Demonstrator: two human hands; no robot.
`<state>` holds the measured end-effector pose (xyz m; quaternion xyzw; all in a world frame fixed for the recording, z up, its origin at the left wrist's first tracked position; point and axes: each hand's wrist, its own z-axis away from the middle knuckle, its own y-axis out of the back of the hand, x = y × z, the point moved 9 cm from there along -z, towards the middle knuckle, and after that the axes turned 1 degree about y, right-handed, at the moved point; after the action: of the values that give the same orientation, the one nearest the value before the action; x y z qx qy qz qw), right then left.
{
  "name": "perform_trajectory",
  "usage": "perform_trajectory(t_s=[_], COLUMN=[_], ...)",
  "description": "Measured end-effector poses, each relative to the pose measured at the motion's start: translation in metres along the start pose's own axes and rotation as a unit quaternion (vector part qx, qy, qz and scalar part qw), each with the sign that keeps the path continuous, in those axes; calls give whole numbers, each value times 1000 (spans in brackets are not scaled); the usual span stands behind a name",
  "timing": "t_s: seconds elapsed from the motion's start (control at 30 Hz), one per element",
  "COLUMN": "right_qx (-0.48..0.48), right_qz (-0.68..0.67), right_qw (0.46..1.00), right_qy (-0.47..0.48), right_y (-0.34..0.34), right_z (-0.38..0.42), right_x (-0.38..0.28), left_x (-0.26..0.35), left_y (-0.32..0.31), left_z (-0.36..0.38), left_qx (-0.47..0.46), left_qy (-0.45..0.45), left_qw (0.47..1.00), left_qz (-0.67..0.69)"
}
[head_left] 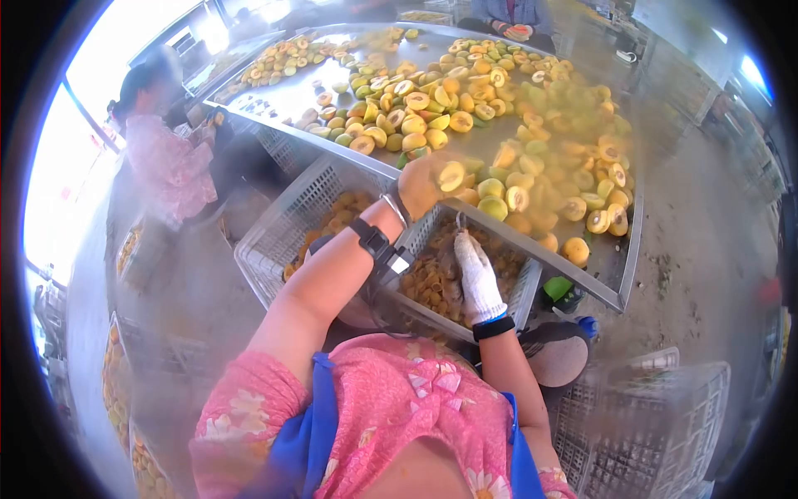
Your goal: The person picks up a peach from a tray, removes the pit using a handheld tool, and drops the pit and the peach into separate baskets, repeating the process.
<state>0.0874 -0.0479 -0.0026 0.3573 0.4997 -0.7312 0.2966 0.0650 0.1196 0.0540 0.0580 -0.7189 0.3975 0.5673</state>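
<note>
My left hand (421, 185), bare with a watch on the wrist, has its fingers closed on a halved yellow fruit (451, 176) at the near edge of the metal table (332, 150). My right hand (477, 279), in a white glove, is closed on a small metal tool (461, 220) whose looped tip points up. It is above a crate (519, 299) of brownish pits and scraps (428, 279). Many halved and whole yellow-green fruits (416, 101) lie spread on the table beyond my hands.
A white crate (264, 264) with fruit halves stands left of the scrap crate. Stacked crates (665, 416) are at the lower right. One person (162, 158) sits at the left; another person (511, 17) is at the table's far side. More fruit crates (116, 374) line the lower left.
</note>
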Motion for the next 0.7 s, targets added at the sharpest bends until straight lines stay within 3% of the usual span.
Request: perform_trajectory(t_s=[0.03,0.07,0.1,0.13,0.17,0.23,0.3,0.4,0.53,0.7], right_qx=[6,16,28,45,61,54,59,70,65,23], right_qz=[26,63,100,136,172,231,275,265,276,264], right_qw=[999,996,990,979,965,956,943,950,941,953], right_qy=[18,59,100,144,188,176,179,150,184,149], right_y=[4,9,11,11,11,9,3,7,12,9], right_z=[-4,-8,-11,-11,-9,-6,1,0,-6,-10], right_x=[0,-1,-3,-7,-14,-15,-23,-19,-10,4], left_x=[0,1,9,3,-7,-20,-47,-39,-43,-43], left_y=[-7,-1,-6,-5,0,-4,-5,-24,-22,-15], left_z=[8,11,20,29,31,43,47,61,63,66], left_qx=[-32,-49,-34,-23,-16,13,31,47,56,80], left_qy=[-14,-90,-172,-176,-136,-63,63,18,14,-88], left_qw=[999,979,910,910,939,981,991,989,986,993], left_qz=[36,-177,-377,-376,-316,-184,113,142,159,25])
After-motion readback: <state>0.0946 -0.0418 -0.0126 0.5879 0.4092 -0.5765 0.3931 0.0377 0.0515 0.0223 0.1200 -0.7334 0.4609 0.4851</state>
